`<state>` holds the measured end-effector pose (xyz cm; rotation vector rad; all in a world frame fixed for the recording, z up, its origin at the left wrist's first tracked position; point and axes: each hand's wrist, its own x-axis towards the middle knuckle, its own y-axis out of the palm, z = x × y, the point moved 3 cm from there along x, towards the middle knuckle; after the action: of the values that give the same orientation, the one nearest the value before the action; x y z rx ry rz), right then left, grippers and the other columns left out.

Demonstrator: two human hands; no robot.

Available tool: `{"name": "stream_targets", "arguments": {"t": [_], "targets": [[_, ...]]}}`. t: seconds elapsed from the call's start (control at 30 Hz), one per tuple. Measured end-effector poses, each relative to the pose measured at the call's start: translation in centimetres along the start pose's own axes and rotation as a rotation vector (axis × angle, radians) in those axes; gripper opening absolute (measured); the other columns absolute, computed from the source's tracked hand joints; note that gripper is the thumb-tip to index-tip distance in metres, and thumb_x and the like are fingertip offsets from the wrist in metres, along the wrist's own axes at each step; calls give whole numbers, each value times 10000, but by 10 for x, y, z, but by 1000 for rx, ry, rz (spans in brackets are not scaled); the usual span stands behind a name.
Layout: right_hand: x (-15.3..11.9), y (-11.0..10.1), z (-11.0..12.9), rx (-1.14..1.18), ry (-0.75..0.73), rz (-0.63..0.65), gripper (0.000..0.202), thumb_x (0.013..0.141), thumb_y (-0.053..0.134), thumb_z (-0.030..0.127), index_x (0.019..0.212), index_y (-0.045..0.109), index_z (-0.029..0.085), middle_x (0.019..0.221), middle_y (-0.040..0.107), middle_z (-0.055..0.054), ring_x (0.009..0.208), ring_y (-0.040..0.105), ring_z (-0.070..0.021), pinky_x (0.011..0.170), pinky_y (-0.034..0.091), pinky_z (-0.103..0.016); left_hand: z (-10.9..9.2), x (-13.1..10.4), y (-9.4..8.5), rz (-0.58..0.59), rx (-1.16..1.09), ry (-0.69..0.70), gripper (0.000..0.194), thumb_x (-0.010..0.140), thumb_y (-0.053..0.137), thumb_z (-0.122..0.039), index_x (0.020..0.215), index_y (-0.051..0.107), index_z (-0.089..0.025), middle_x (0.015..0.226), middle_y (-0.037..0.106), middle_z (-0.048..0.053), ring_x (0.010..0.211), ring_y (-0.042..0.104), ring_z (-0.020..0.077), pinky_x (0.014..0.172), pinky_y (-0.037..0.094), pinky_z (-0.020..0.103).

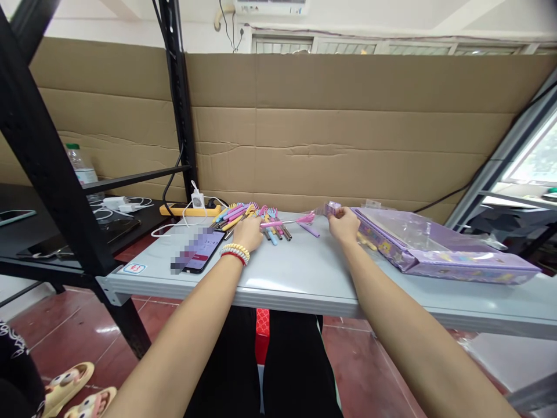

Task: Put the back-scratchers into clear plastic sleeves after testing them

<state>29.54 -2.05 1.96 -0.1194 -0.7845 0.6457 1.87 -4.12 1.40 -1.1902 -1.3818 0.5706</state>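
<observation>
My left hand (249, 233) is closed around the handle end of a pink telescopic back scratcher (278, 223), whose thin metal shaft points right to a pink claw-like head. Around and behind that hand lies a pile of similar back scratchers (237, 215) in yellow, blue, pink and purple, some with metal shafts. My right hand (344, 225) pinches a small purple-and-white packet (333, 206) with clear plastic at its left side. The fingertips of both hands are partly hidden. Between the hands a short purple stick (310, 230) rests on the grey table (296, 273).
Right of my right hand stands a purple patterned box (435, 255) with clear plastic over it. A phone (202, 249) lies at the left, near a yellow power strip (187, 210) with white cables. A black shelf post (178, 87) rises behind; cardboard lines the back.
</observation>
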Motion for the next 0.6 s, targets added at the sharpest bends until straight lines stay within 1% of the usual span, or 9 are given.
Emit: {"name": "stream_targets", "arguments": {"t": [0.1, 0.2, 0.27, 0.37, 0.47, 0.6], "targets": [[2, -1, 0, 12, -4, -16, 59, 615, 588, 232, 609, 535, 207, 736, 622, -59, 748, 557, -210, 804, 431, -352, 1, 1, 1, -17, 6, 14, 313, 813, 481, -148, 1056, 666, -214, 1046, 701, 76, 1014, 630, 223, 866, 486, 312], [4, -1, 0, 46, -20, -22, 74, 599, 604, 231, 603, 536, 201, 798, 623, -64, 837, 560, -225, 856, 418, -366, 1, 1, 2, -15, 3, 15, 321, 816, 470, -152, 1064, 665, -212, 1054, 698, 78, 1014, 628, 225, 861, 488, 316], [4, 0, -1, 88, 12, -3, 85, 604, 610, 235, 611, 533, 202, 835, 637, -59, 856, 566, -225, 872, 412, -369, 1, 1, 2, -12, 1, 14, 324, 816, 468, -149, 1067, 663, -214, 1062, 695, 79, 1019, 625, 222, 866, 486, 316], [4, 2, -4, 145, 89, 22, 112, 620, 621, 239, 623, 515, 203, 858, 651, -57, 823, 575, -214, 856, 416, -360, 1, 1, 2, -12, 5, 15, 324, 810, 474, -145, 1063, 664, -213, 1059, 695, 79, 1022, 624, 222, 868, 485, 314], [4, 2, -5, 164, 123, 35, 136, 646, 615, 239, 627, 484, 206, 758, 635, -44, 716, 557, -191, 765, 430, -334, 1, 1, 3, -14, 1, 24, 329, 802, 477, -140, 1059, 668, -215, 1044, 700, 76, 1008, 630, 226, 854, 490, 315], [4, 2, -5, 183, 131, 45, 169, 663, 620, 257, 642, 458, 211, 600, 555, 10, 586, 494, -160, 641, 406, -301, 1, 1, 2, -21, -22, 25, 329, 805, 471, -142, 1050, 674, -228, 1028, 706, 66, 997, 634, 231, 834, 495, 316]]}}
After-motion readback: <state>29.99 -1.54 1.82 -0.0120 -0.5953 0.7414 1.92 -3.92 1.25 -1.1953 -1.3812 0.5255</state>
